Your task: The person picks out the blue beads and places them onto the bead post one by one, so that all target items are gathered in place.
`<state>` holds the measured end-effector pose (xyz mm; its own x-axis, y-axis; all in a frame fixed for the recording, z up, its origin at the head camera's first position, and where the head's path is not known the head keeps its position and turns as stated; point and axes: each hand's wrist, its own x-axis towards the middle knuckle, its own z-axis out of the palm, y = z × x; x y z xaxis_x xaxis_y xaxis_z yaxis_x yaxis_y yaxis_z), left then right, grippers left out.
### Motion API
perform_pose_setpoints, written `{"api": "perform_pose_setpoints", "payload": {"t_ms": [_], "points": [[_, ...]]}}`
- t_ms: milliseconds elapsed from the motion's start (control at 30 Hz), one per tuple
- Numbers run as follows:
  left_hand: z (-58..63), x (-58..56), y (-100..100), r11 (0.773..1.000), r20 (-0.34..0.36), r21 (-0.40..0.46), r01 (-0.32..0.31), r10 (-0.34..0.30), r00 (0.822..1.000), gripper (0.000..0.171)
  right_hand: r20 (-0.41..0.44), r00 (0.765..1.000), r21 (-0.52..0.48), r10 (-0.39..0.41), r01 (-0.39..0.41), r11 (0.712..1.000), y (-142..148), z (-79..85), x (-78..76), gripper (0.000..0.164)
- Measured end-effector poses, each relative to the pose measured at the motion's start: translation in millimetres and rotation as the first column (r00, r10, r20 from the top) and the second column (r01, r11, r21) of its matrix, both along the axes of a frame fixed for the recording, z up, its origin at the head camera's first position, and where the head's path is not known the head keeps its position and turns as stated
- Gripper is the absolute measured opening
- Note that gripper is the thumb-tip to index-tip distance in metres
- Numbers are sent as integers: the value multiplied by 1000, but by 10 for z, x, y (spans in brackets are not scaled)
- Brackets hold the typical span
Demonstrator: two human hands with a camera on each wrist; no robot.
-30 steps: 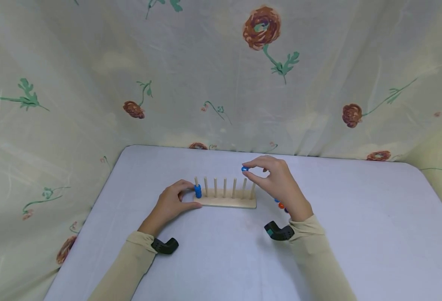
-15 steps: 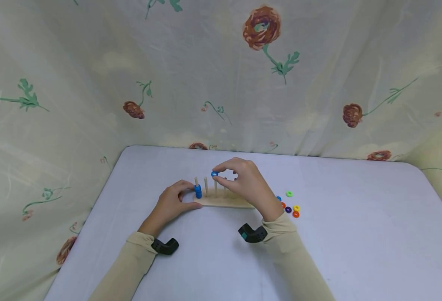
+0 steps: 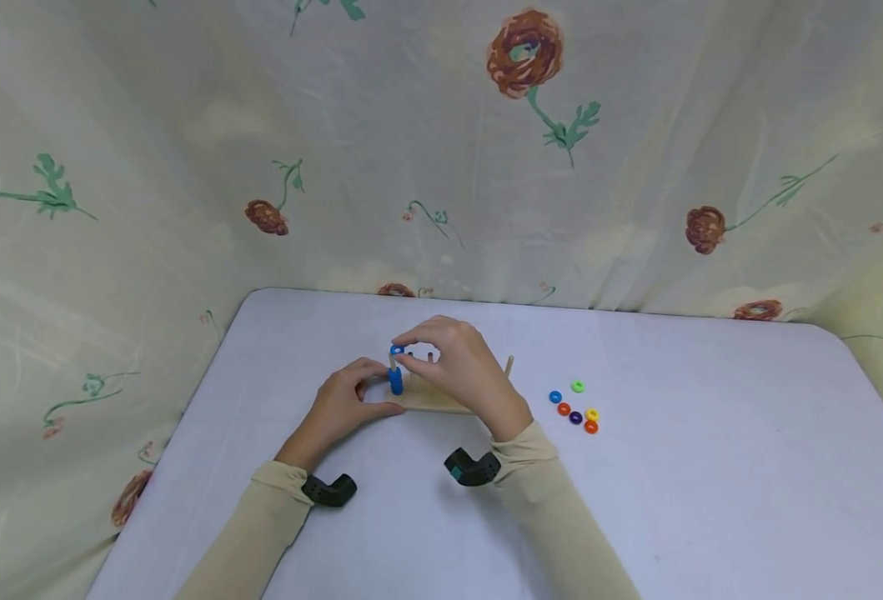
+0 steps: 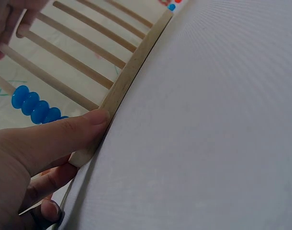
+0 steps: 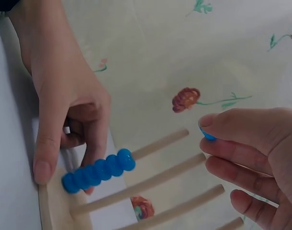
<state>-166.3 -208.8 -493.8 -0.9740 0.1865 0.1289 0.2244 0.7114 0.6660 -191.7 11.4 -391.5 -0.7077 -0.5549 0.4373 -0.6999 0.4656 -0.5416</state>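
A wooden peg rack (image 3: 435,402) with a row of upright pegs stands on the table. Several blue rings (image 5: 99,171) are stacked on its leftmost peg, whose upper part sticks out bare. My left hand (image 3: 338,410) grips the left end of the rack, its thumb (image 4: 84,122) along the front of the base and the other fingers behind. Between right thumb and finger I pinch a single blue ring (image 3: 398,350), held at the top of that leftmost peg; the right wrist view shows it apart from the peg tip. My right hand (image 3: 456,362) hides several middle pegs.
Right of the rack lie loose rings: green (image 3: 578,387), blue (image 3: 555,397), orange (image 3: 564,409), purple (image 3: 576,417) and yellow (image 3: 593,414), with another orange one (image 3: 591,427). A flowered curtain (image 3: 441,167) hangs behind the white table (image 3: 711,458).
My right hand has moved left across the rack with the blue ring, from above its right end to the leftmost peg. The loose rings have come into full view. The left hand stays put.
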Motion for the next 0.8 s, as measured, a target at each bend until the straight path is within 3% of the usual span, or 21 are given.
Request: {"api": "perform_pose_setpoints", "payload": {"t_ms": [267,800], "points": [[1,-3,-11,1000,-8,-4,2,-2,1000,53,-33,998,57,-58,60,997,-101,-43,35,19],[14,6,-8,1000,33,12,-7,7,999,52,-63,994,58,-92,96,994,-152,-115,49,18]]}}
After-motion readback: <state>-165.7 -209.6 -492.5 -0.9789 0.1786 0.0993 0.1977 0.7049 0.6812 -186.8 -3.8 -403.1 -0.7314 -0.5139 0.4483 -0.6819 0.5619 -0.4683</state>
